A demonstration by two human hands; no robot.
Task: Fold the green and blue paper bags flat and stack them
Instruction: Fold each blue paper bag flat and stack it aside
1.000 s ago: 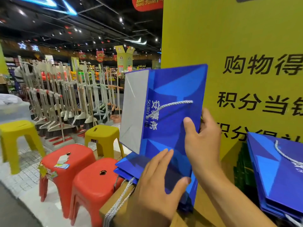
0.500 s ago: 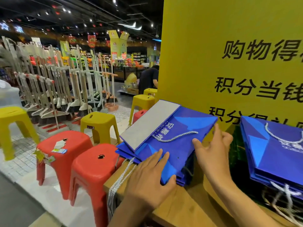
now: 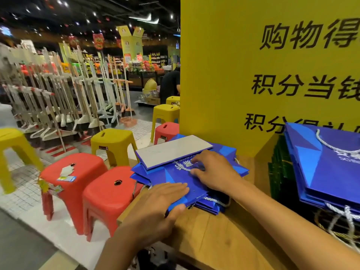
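Observation:
A folded blue paper bag point(image 3: 175, 178) with its grey base panel turned up lies on top of a stack of flat blue bags on the wooden counter point(image 3: 224, 236). My left hand point(image 3: 161, 203) lies flat on the bag's near edge, thumb at the counter side. My right hand point(image 3: 214, 172) presses with spread fingers on the bag's middle, over its white rope handle. A second pile of blue bags point(image 3: 331, 168) leans at the right. Dark green bags point(image 3: 280, 168) stand behind that pile, mostly hidden.
A tall yellow sign board point(image 3: 253, 65) with black characters stands behind the counter. Red stools point(image 3: 105, 193) and yellow stools point(image 3: 113, 141) crowd the floor left of the counter. Racks of brooms and mops point(image 3: 58, 98) fill the left. A person in dark clothes point(image 3: 171, 84) bends further back.
The blue bag, held upright a second ago, has been laid down onto the stack. Both hands moved from gripping its edges to pressing flat on top of it.

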